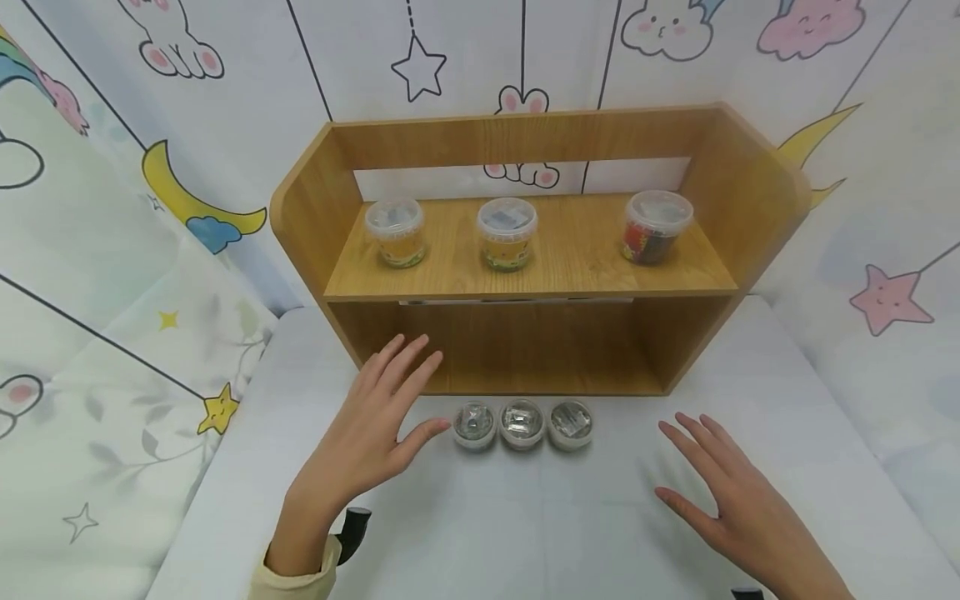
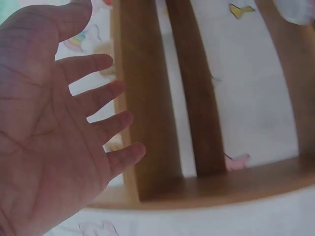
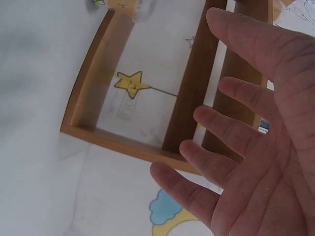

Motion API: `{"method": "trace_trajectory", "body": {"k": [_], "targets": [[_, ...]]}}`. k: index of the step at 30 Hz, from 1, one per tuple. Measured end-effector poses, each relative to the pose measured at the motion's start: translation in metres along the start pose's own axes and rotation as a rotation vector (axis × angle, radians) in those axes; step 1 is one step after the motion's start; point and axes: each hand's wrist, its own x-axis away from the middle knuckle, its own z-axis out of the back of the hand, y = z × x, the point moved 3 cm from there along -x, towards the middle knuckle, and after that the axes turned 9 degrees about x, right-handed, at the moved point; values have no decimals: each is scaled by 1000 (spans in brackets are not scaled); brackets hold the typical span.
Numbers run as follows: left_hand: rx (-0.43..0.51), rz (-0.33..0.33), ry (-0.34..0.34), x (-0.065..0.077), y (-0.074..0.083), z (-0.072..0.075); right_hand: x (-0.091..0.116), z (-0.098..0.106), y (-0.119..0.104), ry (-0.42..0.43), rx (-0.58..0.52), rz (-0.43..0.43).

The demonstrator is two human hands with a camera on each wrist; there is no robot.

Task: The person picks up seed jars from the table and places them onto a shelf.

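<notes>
My left hand (image 1: 375, 425) is over the table's left part, its fingers spread and nothing held. The thumb tip is close beside the leftmost of three small lidded tubs (image 1: 474, 425) that sit in a row in front of the shelf. The middle tub (image 1: 522, 423) and right tub (image 1: 571, 425) have shiny silvery tops. My right hand (image 1: 742, 500) hovers at the right, fingers apart and nothing in it. Both wrist views show a bare palm, the left hand (image 2: 54, 108) and the right hand (image 3: 256, 142), with the wooden shelf beyond.
A two-level wooden shelf (image 1: 532, 287) stands at the back of the white table (image 1: 480, 533). Its upper board bears a left tub (image 1: 401, 237) and a middle tub (image 1: 507, 237) with yellow labels, plus a red and dark one (image 1: 651, 229) at right. Patterned cloth walls surround the table.
</notes>
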Motion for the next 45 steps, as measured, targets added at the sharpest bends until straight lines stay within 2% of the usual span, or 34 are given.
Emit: {"method": "trace_trajectory", "body": {"k": [5,11,16,21,25,34,40,45], "targets": [[-14,118,9,31,-10,-6,-1,0,0,-2,1,-7],[-35,140,31,65,-17,-15,-2,-1,-1,14,-7,4],[-38,199,32,82,-18,-22,-2,-2,1,2,-15,-6],[-46,260,12,91,-16,-29,-2,-3,1,5,-22,-10],[-44,270,18,96,-14,-34,-2,-4,1,8,-25,-12],[-36,207,67,103,-10,-39,-5,-4,0,45,-20,24],[-46,237,47,104,-9,-44,-20,-6,-1,40,-33,65],[-39,230,54,105,-8,-47,-40,-7,-7,28,-29,128]]}}
